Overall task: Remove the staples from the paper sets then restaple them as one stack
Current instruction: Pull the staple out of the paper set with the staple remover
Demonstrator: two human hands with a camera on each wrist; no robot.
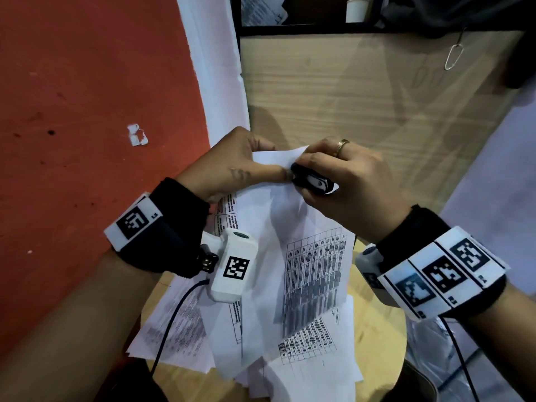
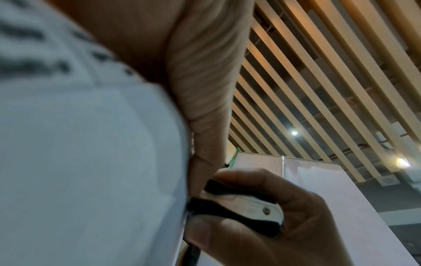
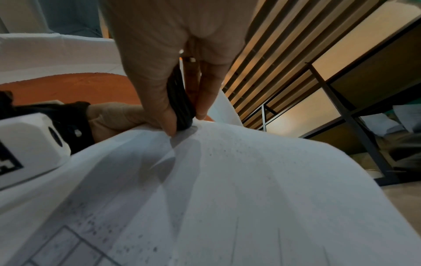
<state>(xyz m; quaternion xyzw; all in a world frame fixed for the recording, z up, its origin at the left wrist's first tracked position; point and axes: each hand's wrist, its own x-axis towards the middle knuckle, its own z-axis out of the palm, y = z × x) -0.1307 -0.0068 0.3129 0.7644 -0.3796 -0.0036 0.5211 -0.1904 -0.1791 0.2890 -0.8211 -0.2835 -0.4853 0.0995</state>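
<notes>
Printed white paper sheets, covered with tables and lines of text, hang down from both hands and drape over more loose printed pages scattered on a round light-wood table. Up at the top corner of the held sheets, the left hand pinches the paper, thumb lying flat along the upper face and pointing toward the other hand, the remaining fingers curled underneath out of sight. Just beside that thumb tip, the right hand squeezes a small black-and-silver staple remover between thumb and forefinger; in the left wrist view the tool has its nose pressed right against the paper's edge, and in the right wrist view its dark ribbed body sits clamped between thumb and fingers with the tip touching the sheet. Whether its claws have closed on a staple I cannot tell; the staple itself is too small to make out. A gold ring sits on one right-hand finger. Both wrists wear black bands with white marker-tagged camera units. Beyond the hands stands a pale wood panel, and a red floor spreads to the left.
</notes>
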